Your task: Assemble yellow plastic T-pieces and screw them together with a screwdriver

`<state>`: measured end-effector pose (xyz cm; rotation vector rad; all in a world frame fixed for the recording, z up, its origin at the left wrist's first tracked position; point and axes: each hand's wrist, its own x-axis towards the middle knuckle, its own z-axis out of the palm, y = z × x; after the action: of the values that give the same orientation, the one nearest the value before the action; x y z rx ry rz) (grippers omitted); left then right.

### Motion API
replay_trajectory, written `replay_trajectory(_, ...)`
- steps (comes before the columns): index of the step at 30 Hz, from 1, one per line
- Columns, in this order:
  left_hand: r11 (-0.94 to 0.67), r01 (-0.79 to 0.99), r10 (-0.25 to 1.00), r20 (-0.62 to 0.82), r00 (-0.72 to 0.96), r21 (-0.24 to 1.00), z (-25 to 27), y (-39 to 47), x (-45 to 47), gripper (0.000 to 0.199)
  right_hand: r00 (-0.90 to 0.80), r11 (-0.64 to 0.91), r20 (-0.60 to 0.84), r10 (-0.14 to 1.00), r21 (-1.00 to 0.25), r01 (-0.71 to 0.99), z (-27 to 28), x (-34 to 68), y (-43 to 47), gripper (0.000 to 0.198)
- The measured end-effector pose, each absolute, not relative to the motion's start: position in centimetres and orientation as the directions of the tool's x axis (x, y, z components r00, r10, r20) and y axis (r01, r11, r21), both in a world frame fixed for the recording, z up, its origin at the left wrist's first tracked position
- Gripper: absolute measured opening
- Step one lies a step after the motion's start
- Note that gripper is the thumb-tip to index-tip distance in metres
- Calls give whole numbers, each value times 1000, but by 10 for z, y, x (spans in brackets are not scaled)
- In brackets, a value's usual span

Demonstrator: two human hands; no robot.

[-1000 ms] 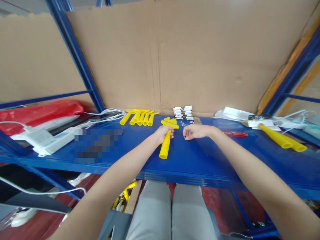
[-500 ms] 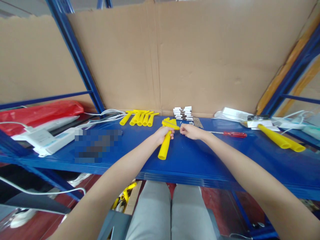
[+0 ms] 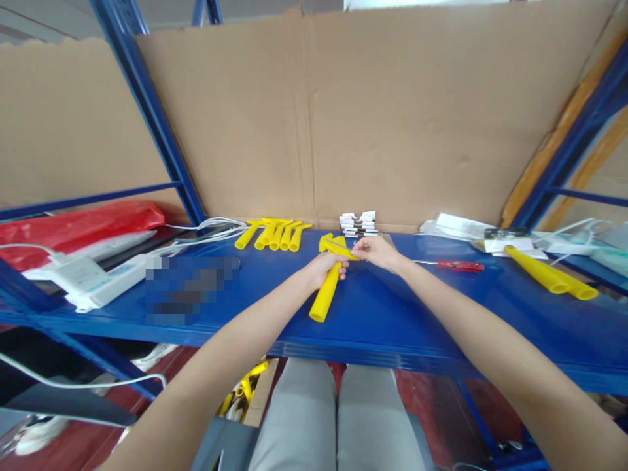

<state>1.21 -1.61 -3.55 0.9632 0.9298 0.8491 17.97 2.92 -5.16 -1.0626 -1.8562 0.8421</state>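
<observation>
My left hand [image 3: 331,266] is wrapped round the neck of a yellow T-shaped scraper [image 3: 324,297]. Its tubular handle points down towards the front edge of the shelf, and a thin grey strip runs along its crosswise head. At the right end of that head, my right hand [image 3: 375,251] is closed in a pinch with its fingertips against the head. Whatever lies between those fingertips is too small to make out. Just behind the held piece, another yellow part [image 3: 324,241] shows partly.
Several yellow T-shaped pieces [image 3: 275,234] lie in a row at the back left. White packets [image 3: 358,224] are stacked behind my hands. A red-handled screwdriver [image 3: 460,266] lies to the right, with yellow tubes [image 3: 549,273] beyond. A white power strip [image 3: 118,278] is at left.
My right hand has moved slightly left and up, onto the end of the scraper's head. The scraper has tilted a little, its head shifting to the right.
</observation>
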Motion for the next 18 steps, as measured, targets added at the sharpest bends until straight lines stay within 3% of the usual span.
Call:
replay_trajectory(8, 361, -210, 892, -270, 363, 909, -37, -14, 11, 18, -228, 369, 304, 925, -858, 358, -51, 175, 27, 26)
replay_trajectory(18, 357, -243, 886, -244, 394, 902, -35, -14, 11, 17, -94, 125, 98, 991, -926, 356, -44, 173, 17, 28)
